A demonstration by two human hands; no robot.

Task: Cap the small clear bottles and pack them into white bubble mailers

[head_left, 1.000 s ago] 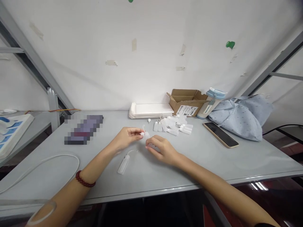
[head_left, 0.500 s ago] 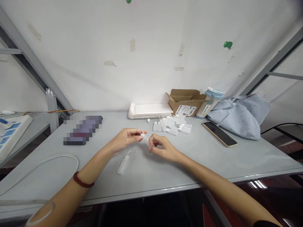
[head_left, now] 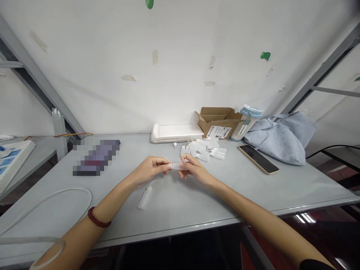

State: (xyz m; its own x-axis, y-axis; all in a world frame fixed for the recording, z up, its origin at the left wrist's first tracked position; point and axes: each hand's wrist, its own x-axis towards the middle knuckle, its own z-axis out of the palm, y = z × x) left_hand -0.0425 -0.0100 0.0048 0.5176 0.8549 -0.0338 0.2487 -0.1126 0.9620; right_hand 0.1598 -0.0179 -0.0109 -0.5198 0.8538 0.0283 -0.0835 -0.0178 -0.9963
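Note:
My left hand (head_left: pixel 150 169) and my right hand (head_left: pixel 194 168) meet above the middle of the grey table (head_left: pixel 239 187). Between their fingertips they pinch a small clear plastic bottle (head_left: pixel 176 165), held level; the left fingers are on its cap end, the right hand on its body. A second small bottle with a long thin nozzle (head_left: pixel 144 196) lies on the table just below my left hand. A pile of several similar small bottles (head_left: pixel 204 148) lies beyond my right hand.
A stack of white trays (head_left: pixel 176 132) and an open cardboard box (head_left: pixel 218 120) sit at the wall. A blue-lidded cup (head_left: pixel 246 122), a phone (head_left: pixel 258 159) and a pale blue cloth bag (head_left: pixel 281 137) are at the right. A clear tube (head_left: pixel 50 197) loops at left.
The bottle has turned from tilted to level between my fingertips. My right hand has risen and moved closer to the left hand, both pinching the bottle's ends.

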